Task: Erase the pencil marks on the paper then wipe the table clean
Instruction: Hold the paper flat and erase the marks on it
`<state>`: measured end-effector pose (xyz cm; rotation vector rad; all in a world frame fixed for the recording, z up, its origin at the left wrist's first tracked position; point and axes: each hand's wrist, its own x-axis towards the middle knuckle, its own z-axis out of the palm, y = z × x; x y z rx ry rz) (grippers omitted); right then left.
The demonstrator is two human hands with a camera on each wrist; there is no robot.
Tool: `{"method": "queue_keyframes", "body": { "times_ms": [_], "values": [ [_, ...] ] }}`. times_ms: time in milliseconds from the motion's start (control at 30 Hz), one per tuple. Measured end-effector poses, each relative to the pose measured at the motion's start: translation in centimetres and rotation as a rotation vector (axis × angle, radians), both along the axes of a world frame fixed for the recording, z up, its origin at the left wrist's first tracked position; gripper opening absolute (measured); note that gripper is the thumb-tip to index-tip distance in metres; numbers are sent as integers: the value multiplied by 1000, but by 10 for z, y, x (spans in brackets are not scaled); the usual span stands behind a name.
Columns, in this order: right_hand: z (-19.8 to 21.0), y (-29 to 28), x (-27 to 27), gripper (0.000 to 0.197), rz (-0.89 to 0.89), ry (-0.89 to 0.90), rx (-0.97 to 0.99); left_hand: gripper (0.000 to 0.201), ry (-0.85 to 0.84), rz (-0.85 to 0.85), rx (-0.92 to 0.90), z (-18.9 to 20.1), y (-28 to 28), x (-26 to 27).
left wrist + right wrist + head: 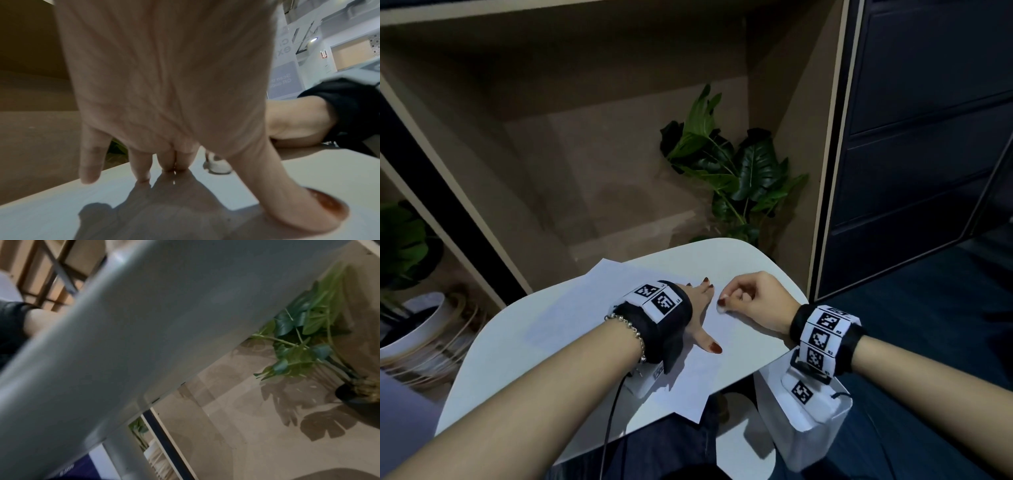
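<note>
On the small white table (pixel 722 253), a sheet of paper (pixel 739 342) lies slantwise, its long axis running from the far left corner toward the near right edge, where it overhangs slightly. To the left, the left hand (pixel 698 308) lies flat on the sheet with fingers straight and thumb splayed, pinning it. Just right of those fingertips, the right hand (pixel 753 298) is curled, pinching a small white eraser (pixel 722 308) whose tip touches the paper; in the left wrist view the eraser (pixel 219 164) sits just beyond the thumb. So the working spot lies between the hands, the right one on it. I can make out no pencil marks from here. Paper looks thin, matte and smooth; the tabletop is hard, with rounded corners. A leafy potted plant (pixel 739 171) stands beyond.
</note>
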<state>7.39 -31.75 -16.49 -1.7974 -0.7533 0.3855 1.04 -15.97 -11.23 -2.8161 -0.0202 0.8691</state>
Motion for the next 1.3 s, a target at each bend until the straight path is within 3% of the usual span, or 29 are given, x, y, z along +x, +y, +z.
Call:
{"method": "queue_keyframes", "body": {
  "times_ms": [67, 233, 367, 533, 667, 833, 967, 1133, 1300],
  "values": [
    [-1, 5, 1, 4, -120, -12, 15, 121, -3, 10, 10, 0, 0, 0],
    [6, 1, -11, 8, 119, 62, 1, 123, -26, 82, 57, 0, 0, -5],
    [-1, 11, -5, 7, -132, 16, 31, 124, -23, 103, 66, -1, 2, -7],
    [3, 8, -13, 4, 119, 95, 19, 124, -32, 102, 82, 0, 1, -7],
    [3, 14, -5, 7, -128, -85, -35, 124, -19, 131, 71, -2, 3, -6],
    [7, 8, -11, 8, 140, 105, 15, 125, -9, 146, 43, -3, 5, -7],
    [4, 15, -10, 7, -121, -45, 5, 125, -11, 147, 33, -6, 9, -8],
    [8, 6, -11, 7, 167, 60, -18, 126, -14, 154, 22, -5, 8, -9],
    [1, 18, -8, 7, -113, -119, -33, 124, -35, 150, 9, -6, 9, -10]
  ]
}}
